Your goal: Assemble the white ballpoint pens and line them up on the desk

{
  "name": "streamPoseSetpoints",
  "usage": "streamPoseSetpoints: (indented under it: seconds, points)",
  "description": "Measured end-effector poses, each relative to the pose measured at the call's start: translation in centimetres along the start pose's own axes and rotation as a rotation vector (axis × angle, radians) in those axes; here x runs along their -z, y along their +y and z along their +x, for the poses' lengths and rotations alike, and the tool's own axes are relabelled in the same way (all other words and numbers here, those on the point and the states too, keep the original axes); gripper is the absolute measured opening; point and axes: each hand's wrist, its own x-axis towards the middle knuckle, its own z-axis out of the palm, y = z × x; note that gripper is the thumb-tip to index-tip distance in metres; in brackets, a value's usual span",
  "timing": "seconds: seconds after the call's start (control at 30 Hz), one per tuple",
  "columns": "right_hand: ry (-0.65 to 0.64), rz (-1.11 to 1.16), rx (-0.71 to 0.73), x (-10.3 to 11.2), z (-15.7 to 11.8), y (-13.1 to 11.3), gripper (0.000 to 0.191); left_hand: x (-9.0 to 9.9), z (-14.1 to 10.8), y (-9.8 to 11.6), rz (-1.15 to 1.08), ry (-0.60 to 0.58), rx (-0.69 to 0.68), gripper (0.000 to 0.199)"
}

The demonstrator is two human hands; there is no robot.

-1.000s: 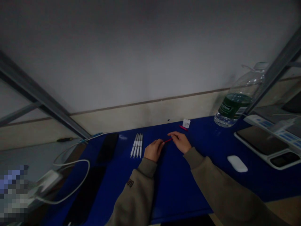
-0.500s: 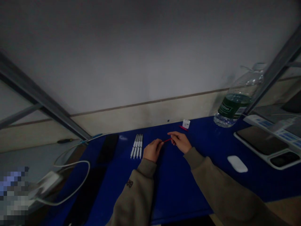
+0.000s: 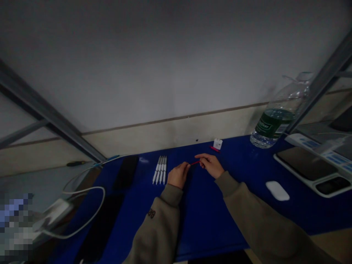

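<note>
A thin red stick (image 3: 195,163) spans the short gap between my two hands, over the blue table. My left hand (image 3: 177,175) pinches its left end between thumb and fingers. Its right end is in my right hand (image 3: 211,165), where the thumb and curled fingers close on it while the index finger points out to the left. Whether the stick is a pen refill or some other pen part is too small to tell. Left of my left hand, several white pens (image 3: 160,170) lie side by side in a row.
Behind my right hand, a small red piece (image 3: 214,149) lies before a white charger block (image 3: 217,143). A large water bottle (image 3: 272,124), a white mouse-shaped object (image 3: 277,190) and a digital scale (image 3: 308,165) stand to the right. A black phone-like slab (image 3: 126,172) and white cable (image 3: 103,205) are left.
Almost nothing differs. Both hands keep hold of the red stick in nearly the same place, and the view has shifted very slightly.
</note>
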Motion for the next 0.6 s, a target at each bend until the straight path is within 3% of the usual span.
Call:
streamPoseSetpoints:
  seconds: [0.43, 0.6]
  points:
    - [-0.009, -0.083, 0.048, 0.01, -0.05, -0.01, 0.03, -0.41, 0.12, -0.38, 0.043, 0.019, -0.015, 0.035]
    - [-0.021, -0.017, 0.037, 0.03, -0.09, -0.1, 0.031, -0.47, 0.14, -0.4, 0.02, 0.009, 0.017, 0.034]
